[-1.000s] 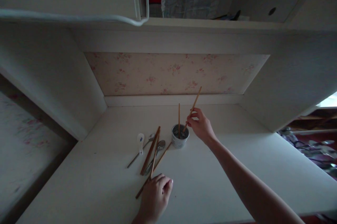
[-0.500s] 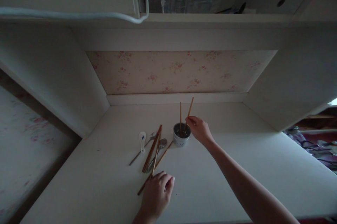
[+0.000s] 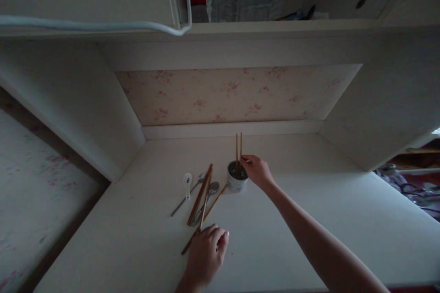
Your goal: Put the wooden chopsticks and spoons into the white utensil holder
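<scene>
Head view: the right hand (image 3: 257,171) is pinching one chopstick (image 3: 241,148) between its fingertips, standing it upright in the cup (image 3: 237,182) right beside a second chopstick (image 3: 236,151). The left hand (image 3: 205,256) is resting on the desk (image 3: 309,219), fingers curled together on the near ends of roughly four loose chopsticks (image 3: 199,194), which are lying beside two metal spoons (image 3: 209,190) and one white spoon (image 3: 187,183).
</scene>
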Demonstrator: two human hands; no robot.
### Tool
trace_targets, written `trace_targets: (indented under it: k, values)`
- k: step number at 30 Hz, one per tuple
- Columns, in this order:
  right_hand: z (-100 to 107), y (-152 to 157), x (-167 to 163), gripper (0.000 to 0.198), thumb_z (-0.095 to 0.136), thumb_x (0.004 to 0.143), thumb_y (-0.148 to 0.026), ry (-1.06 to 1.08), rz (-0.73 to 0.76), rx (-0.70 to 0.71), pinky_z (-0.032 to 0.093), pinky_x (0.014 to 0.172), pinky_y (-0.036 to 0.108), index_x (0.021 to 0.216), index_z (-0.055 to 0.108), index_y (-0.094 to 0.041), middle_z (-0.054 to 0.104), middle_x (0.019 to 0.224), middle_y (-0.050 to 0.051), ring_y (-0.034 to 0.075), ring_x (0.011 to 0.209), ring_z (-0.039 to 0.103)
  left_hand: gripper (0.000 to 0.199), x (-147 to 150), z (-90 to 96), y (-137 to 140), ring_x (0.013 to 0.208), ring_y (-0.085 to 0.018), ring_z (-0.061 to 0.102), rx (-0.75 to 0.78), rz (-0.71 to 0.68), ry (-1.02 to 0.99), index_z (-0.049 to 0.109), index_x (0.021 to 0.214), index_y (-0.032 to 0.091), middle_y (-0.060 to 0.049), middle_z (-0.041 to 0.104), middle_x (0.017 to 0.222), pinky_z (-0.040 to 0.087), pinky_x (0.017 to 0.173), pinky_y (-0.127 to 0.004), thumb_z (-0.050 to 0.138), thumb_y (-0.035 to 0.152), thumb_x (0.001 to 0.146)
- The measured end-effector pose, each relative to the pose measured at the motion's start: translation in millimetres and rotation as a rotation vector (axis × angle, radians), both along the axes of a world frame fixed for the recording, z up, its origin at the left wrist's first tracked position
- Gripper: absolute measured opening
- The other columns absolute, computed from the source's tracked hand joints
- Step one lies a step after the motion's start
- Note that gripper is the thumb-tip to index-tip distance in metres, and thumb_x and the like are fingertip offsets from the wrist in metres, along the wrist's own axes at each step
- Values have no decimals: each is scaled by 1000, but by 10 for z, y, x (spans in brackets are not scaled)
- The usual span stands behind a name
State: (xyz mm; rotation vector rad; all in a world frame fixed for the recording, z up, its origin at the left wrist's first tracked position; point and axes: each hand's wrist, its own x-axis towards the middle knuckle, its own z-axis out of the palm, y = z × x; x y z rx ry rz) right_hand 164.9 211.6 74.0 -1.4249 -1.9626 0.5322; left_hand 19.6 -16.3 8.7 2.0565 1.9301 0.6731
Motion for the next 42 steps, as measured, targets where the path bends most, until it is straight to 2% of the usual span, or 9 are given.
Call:
trace_targets:
  k: [7, 17, 28, 42]
  values:
    - [36, -52, -16, 24, 53, 84, -33, 7, 14, -6, 48, 71, 25, 97, 71, -24, 73, 97, 3, 16, 78, 68, 25, 1, -18, 4, 66, -13, 58, -4, -1, -3, 57, 74, 24, 2, 62, 72, 37, 62, -26, 41, 25, 94]
    - [121, -36, -85, 23, 54, 84, -40, 14, 30, -8, 46, 70, 23, 93, 72, -27, 72, 92, -1, 14, 76, 66, 25, 7, -2, -13, 66, -13, 58, 13, 4, 7, 57, 74, 23, 2, 61, 72, 37, 62, -25, 42, 25, 93]
    - [126, -42, -119, 28, 50, 86, -41, 2, -22, 17, 45, 70, 23, 88, 73, -26, 72, 92, 1, 16, 81, 66, 24, 11, -9, -9, 65, -13, 59, 47, 4, 23, 58, 73, 23, 1, 62, 70, 37, 61, -25, 43, 22, 92]
    - [77, -37, -125, 22, 53, 85, -35, -20, 21, 14, 45, 73, 23, 84, 74, -27, 72, 93, 1, 17, 85, 65, 24, 19, 8, -13, 65, -13, 58, 43, -2, 21, 58, 74, 22, 1, 62, 71, 37, 62, -25, 43, 22, 92]
